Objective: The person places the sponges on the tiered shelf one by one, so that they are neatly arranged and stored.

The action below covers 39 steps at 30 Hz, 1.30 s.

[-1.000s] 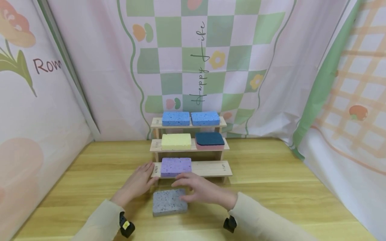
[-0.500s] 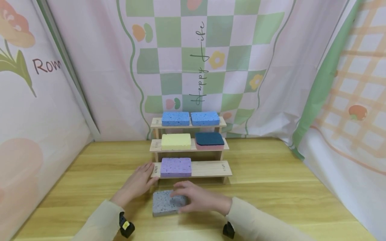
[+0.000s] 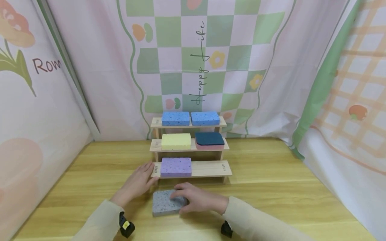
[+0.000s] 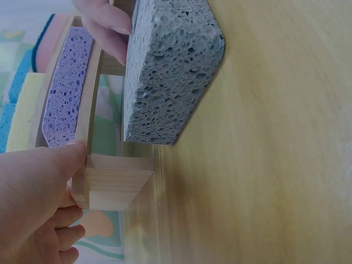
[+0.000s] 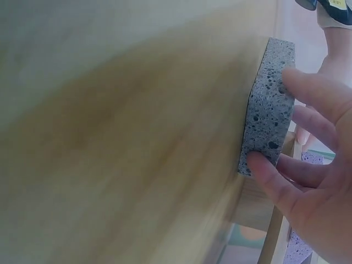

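A grey speckled sponge [image 3: 164, 202] lies flat on the table in front of the wooden tiered stand [image 3: 208, 169]. My right hand [image 3: 199, 199] grips its right end, with fingertips on its top and edges; in the right wrist view the fingers [image 5: 269, 176] press against its pitted side. My left hand [image 3: 137, 180] holds the left end of the lowest shelf. Its thumb rests on the board and the other fingers curl beside it in the left wrist view. A purple sponge [image 3: 176, 167] sits on that shelf's left half.
The middle shelf carries a yellow sponge [image 3: 176, 142] and a pink sponge with a dark scouring pad [image 3: 209, 140]. Two blue sponges [image 3: 176, 118] stand on the top shelf. A patterned curtain [image 3: 199, 67] hangs behind the wooden table [image 3: 271, 187].
My right hand has come down and slightly towards me, from above the grey sponge onto its right end. The left hand and the stand stay put.
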### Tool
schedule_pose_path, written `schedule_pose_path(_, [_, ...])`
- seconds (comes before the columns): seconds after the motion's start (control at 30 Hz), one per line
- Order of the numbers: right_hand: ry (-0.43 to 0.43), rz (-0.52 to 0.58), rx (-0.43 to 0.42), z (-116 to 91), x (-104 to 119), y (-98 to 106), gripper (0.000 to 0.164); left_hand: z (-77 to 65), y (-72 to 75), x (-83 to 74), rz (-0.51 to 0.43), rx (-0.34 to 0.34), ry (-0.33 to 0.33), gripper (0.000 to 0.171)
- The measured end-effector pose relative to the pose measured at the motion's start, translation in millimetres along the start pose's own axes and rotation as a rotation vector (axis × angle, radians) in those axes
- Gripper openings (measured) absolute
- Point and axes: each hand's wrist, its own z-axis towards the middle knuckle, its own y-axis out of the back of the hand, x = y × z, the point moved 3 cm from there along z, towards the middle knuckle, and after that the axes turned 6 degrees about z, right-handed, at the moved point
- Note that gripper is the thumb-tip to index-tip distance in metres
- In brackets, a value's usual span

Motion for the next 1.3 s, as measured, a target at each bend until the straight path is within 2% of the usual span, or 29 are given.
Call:
schedule_pose_path(0.5, [-0.006, -0.027, 0.025, 3, 1, 2, 0.043, -0.3, 1.8, -1.7, -0.011, -0.001, 0.011, 0.060])
schedule_pose_path(0.83, [0.044, -0.024, 0.006, 0, 3, 5, 0.040, 0.1, 0.6, -1.1, -0.003, 0.012, 0.015, 0.061])
schedule_pose_path(1.3, [0.091, -0.034, -0.016, -13, 8, 20, 0.042, 0.4, 1.0, -0.7, 0.005, 0.007, 0.014, 0.060])
